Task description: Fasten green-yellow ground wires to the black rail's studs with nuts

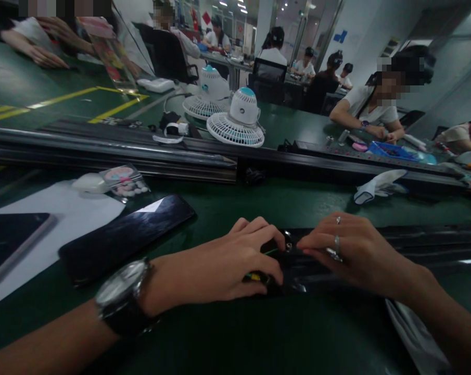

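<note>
Fingers first: are they holding anything?

"The left hand (235, 260) has its fingers bent and parted over a black bar (446, 242), thumb on the near side. The right hand (354, 247) has thumb and forefinger nearly meeting, just right of a small shiny part (288, 244) on the bar. Whether either one truly grips, I cannot tell."

What is hard to make out?

"The bar's left end, covered by the left hand. Something yellow and green, perhaps wire (254, 276), peeks out between left thumb and fingers, mostly hidden. A silver glint under the right hand's rings (337, 242) is too blurred to name. Rightward of those fingers, the bar passes behind the forearm and out of view. A pale cloth (415, 333), nearer than the right fingers, is cut off too."

And the surface?

"Green tabletop (204, 333). Left of the left fingers lies a glossy black slab (129, 239), then white paper (90, 208) with a clear packet (128, 182) at its edge. Beyond both hands run dark rails (102, 151), with two white fans (241, 117) behind them. A white glove (379, 185) lies beyond the right fingers."

The room?

"Well beyond the right fingers, a co-worker (379, 107) sits near a blue tray (391, 150); what those hands hold is too small to tell. Farther off, people sit at other tables, several heads masked by blocks."
</note>
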The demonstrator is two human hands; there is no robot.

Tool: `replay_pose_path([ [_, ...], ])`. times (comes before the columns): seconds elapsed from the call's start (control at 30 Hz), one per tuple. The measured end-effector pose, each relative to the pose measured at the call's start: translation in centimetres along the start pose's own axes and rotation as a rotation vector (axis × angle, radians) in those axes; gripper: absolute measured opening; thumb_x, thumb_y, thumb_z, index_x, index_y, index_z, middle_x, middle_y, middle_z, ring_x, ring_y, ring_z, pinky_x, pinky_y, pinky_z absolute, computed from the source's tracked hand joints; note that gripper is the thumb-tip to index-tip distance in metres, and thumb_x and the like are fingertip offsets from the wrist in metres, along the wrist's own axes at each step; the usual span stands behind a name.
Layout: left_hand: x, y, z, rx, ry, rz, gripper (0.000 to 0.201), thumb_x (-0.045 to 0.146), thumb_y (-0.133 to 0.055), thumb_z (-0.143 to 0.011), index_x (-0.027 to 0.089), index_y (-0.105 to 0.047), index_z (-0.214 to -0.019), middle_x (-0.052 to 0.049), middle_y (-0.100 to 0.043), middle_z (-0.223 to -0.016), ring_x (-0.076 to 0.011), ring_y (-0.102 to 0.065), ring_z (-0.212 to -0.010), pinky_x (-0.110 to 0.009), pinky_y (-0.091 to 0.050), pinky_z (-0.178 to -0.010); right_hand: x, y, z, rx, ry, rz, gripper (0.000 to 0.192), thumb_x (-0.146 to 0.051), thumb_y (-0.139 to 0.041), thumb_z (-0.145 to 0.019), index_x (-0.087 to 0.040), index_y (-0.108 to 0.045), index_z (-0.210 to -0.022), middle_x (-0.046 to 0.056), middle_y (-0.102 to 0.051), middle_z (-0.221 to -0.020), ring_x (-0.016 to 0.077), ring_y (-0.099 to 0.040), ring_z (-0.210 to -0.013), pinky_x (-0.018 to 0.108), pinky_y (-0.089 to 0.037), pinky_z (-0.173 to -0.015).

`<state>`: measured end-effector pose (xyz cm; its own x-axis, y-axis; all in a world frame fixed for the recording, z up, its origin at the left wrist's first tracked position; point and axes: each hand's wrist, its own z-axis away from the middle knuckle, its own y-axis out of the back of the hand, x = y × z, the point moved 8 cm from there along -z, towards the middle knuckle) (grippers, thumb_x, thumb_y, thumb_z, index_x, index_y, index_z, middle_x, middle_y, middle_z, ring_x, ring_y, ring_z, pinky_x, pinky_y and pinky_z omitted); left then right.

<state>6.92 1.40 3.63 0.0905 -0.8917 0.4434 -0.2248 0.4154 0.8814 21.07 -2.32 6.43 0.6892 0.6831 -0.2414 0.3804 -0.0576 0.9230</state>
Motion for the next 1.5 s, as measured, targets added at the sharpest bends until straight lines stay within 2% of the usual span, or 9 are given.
replay_pose_path([
  [0.23, -0.2, -0.2, 0.1, 0.077, 0.026, -0.118, 0.018, 0.033, -0.079, -0.086, 0.024, -0.07, -0.099, -0.004, -0.061, -0.124, -0.0232, -0.052, -0.114, -0.037, -0.039, -0.093, 1.0, 0.8, 0.1, 0.173, -0.223, -0.072, 0.012, -0.026, -0.062, -0.098, -0.021, -0.072, -0.094, 0.001, -0.078, -0.085, 0.0151, -0.07, -0.071, 0.03, -0.05, -0.069],
  [0.43, 0.3, -1.0, -0.1, 0.076, -0.049, -0.325, 0.018, 0.036, -0.077, -0.089, 0.02, -0.068, -0.092, -0.006, -0.063, -0.114, -0.0236, -0.054, -0.108, -0.037, -0.038, -0.088, 1.5, -0.6, -0.3, 0.176, -0.304, -0.102, 0.017, -0.024, -0.06, -0.098, -0.022, -0.074, -0.088, 0.0, -0.079, -0.08, 0.0154, -0.072, -0.068, 0.028, -0.052, -0.065],
  [0.53, 0.7, -1.1, -0.2, 0.072, -0.097, -0.318, 0.013, 0.03, -0.078, -0.088, 0.02, -0.07, -0.09, -0.006, -0.063, -0.112, -0.0223, -0.054, -0.11, -0.036, -0.038, -0.089, 1.8, -1.2, -0.4, 0.148, -0.293, -0.094, 0.019, -0.025, -0.059, -0.099, -0.021, -0.074, -0.089, 0.002, -0.08, -0.084, 0.016, -0.073, -0.069, 0.029, -0.053, -0.067],
  [0.67, 0.5, -0.7, -0.1, 0.047, -0.064, -0.184, 0.005, 0.02, -0.076, -0.089, 0.023, -0.072, -0.091, -0.003, -0.062, -0.117, -0.0205, -0.054, -0.111, -0.035, -0.038, -0.09, 1.5, -1.3, -0.3, 0.048, -0.202, -0.069, 0.017, -0.023, -0.057, -0.1, -0.021, -0.074, -0.097, 0.003, -0.079, -0.089, 0.0179, -0.071, -0.076, 0.033, -0.053, -0.075],
  [0.77, 0.3, -0.3, 0.2, 0.024, -0.04, -0.085, 0.019, 0.012, -0.074, -0.087, 0.029, -0.074, -0.095, -0.001, -0.059, -0.126, -0.0208, -0.053, -0.116, -0.035, -0.038, -0.093, 0.4, -1.2, -0.1, -0.107, -0.041, -0.023, 0.02, -0.015, -0.057, -0.099, -0.022, -0.072, -0.11, 0.004, -0.078, -0.094, 0.0192, -0.071, -0.087, 0.036, -0.051, -0.082],
  [0.83, 0.0, -0.2, 0.4, 0.012, -0.027, -0.049, 0.024, 0.015, -0.078, -0.085, 0.031, -0.073, -0.101, -0.001, -0.057, -0.132, -0.022, -0.052, -0.119, -0.036, -0.038, -0.095, 0.1, -0.8, 0.0, -0.149, -0.012, -0.006, 0.021, -0.014, -0.056, -0.1, -0.022, -0.071, -0.114, 0.005, -0.077, -0.097, 0.0191, -0.071, -0.089, 0.037, -0.05, -0.083],
  [0.97, -0.5, -0.4, 0.5, 0.019, -0.002, -0.079, 0.021, 0.03, -0.081, -0.085, 0.027, -0.07, -0.103, -0.002, -0.058, -0.131, -0.0234, -0.052, -0.12, -0.039, -0.038, -0.097, 1.1, 0.2, -0.2, -0.01, -0.158, -0.077, 0.017, -0.025, -0.056, -0.102, -0.021, -0.072, -0.103, 0.003, -0.077, -0.088, 0.0178, -0.071, -0.077, 0.035, -0.052, -0.075],
  [1.1, -0.1, -0.5, 0.3, 0.067, -0.044, -0.214, 0.018, 0.034, -0.078, -0.088, 0.022, -0.069, -0.098, -0.004, -0.062, -0.122, -0.0226, -0.054, -0.113, -0.037, -0.039, -0.091, 2.0, -0.1, -0.2, 0.107, -0.259, -0.151, 0.019, -0.027, -0.056, -0.1, -0.023, -0.074, -0.094, 0.002, -0.079, -0.088, 0.017, -0.074, -0.076, 0.031, -0.056, -0.072],
  [1.5, 0.0, -1.7, 0.4, 0.06, -0.066, -0.271, 0.016, 0.033, -0.074, -0.092, 0.019, -0.067, -0.092, -0.005, -0.063, -0.112, -0.0213, -0.055, -0.106, -0.034, -0.039, -0.088, 2.6, -1.9, 0.1, 0.143, -0.267, -0.159, 0.015, -0.026, -0.061, -0.099, -0.023, -0.074, -0.093, 0.001, -0.081, -0.089, 0.0149, -0.074, -0.074, 0.026, -0.054, -0.069],
])
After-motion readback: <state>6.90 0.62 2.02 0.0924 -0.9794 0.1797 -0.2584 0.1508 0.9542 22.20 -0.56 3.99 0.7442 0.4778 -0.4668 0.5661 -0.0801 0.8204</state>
